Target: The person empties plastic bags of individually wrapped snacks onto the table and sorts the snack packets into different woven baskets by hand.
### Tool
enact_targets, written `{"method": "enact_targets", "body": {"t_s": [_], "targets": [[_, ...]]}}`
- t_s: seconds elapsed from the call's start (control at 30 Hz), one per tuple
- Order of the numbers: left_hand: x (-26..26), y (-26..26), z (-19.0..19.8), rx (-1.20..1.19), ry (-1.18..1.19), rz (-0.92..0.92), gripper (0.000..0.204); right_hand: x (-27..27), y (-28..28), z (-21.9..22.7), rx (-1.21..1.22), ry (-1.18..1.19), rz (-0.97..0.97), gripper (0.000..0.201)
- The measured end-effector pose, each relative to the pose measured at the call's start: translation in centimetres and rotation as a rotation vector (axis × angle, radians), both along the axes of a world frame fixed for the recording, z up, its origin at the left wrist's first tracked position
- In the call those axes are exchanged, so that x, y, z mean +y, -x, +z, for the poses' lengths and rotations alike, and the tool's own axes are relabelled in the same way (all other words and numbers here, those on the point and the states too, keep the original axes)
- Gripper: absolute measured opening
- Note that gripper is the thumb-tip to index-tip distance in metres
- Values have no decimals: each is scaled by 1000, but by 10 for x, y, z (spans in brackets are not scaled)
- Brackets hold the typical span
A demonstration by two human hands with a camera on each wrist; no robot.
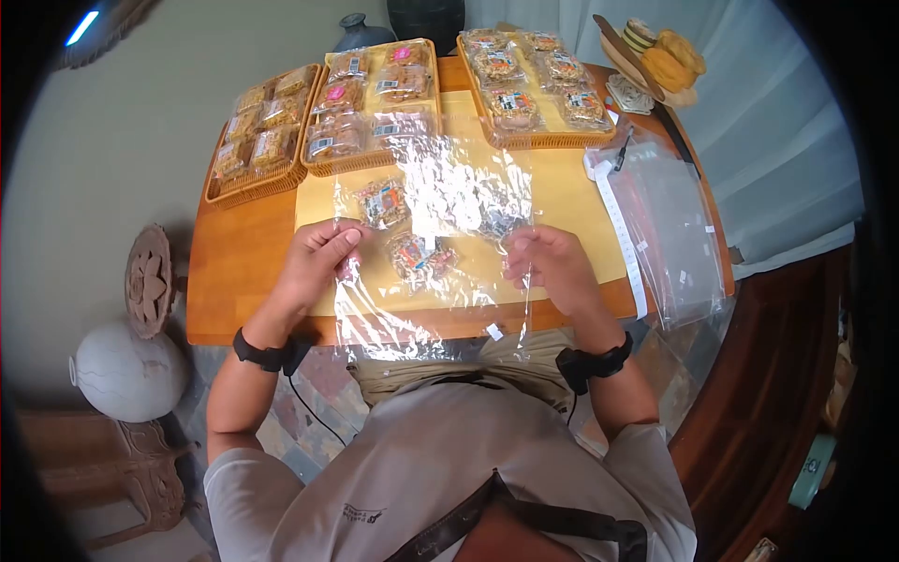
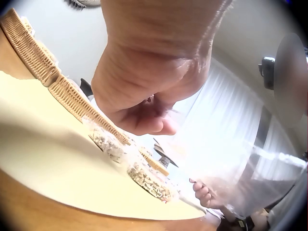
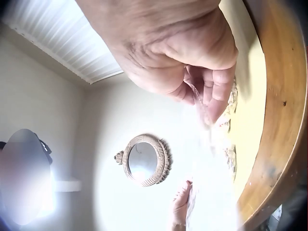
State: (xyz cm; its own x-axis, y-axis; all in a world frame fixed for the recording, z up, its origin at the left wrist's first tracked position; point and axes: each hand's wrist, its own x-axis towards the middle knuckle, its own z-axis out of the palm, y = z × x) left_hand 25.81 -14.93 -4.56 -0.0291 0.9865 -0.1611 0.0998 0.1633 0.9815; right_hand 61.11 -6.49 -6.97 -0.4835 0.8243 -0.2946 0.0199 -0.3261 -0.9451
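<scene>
A large clear plastic bag (image 1: 375, 323) is stretched upright between my two hands over the table, bright with reflections. My left hand (image 1: 321, 260) pinches its left side between thumb and fingers. On the opposite side, my right hand (image 1: 556, 270) pinches the film; the right wrist view shows the plastic (image 3: 204, 113) between thumb and fingertips. Through the bag, three wrapped snack packs appear on the yellow sheet: one pack (image 1: 382, 203) near my left hand, another pack (image 1: 421, 258) in the middle, and a third (image 1: 503, 217), partly washed out by glare, near my right hand.
Along the back stand three wicker trays: a left tray (image 1: 251, 195), a middle tray (image 1: 370, 166) and a right tray (image 1: 552, 140), each with several wrapped packs. Flat clear bags (image 1: 670, 234) lie at the right beside a white strip (image 1: 622, 239). A decorative piece (image 1: 679, 58) occupies the back right corner.
</scene>
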Motion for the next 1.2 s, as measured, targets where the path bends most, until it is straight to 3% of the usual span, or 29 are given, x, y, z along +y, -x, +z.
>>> {"method": "enact_targets", "body": {"t_s": [0.17, 0.53, 0.63, 0.7, 0.83, 0.87, 0.93, 1.0, 1.03, 1.1, 1.13, 1.2], "targets": [[1, 2, 7, 33, -73, -67, 21, 6, -3, 7, 27, 21, -54, 29], [4, 2, 26, 88, -179, -67, 24, 15, -10, 18, 273, -60, 50, 26], [4, -1, 32, -35, -172, 3, 22, 21, -17, 9, 465, -100, 76, 25], [6, 7, 29, -217, -147, -52, 22, 24, -21, 10, 440, -154, 94, 26], [13, 18, 23, -165, -121, -61, 24, 20, -18, 27, 535, -129, 89, 28], [14, 17, 26, -295, -119, -117, 27, 19, -18, 27, 536, -130, 88, 28], [14, 3, 47, -424, -115, -180, 30, 18, -18, 27, 304, -215, -42, 20], [7, -23, 71, -671, 37, -22, 35, 15, -13, 23, 244, -307, -94, 16], [7, -22, 61, -672, 39, -46, 35, 14, -14, 22, 175, -400, -151, 13], [12, -11, 25, -211, 0, -47, 42, 7, -14, 33, 81, -434, -169, 13], [14, -8, 21, -94, 87, -115, 43, 4, -15, 37, 0, -455, -151, 15], [16, -12, 13, -87, 64, -112, 40, -2, -16, 30, 11, -436, -166, 16]]}}
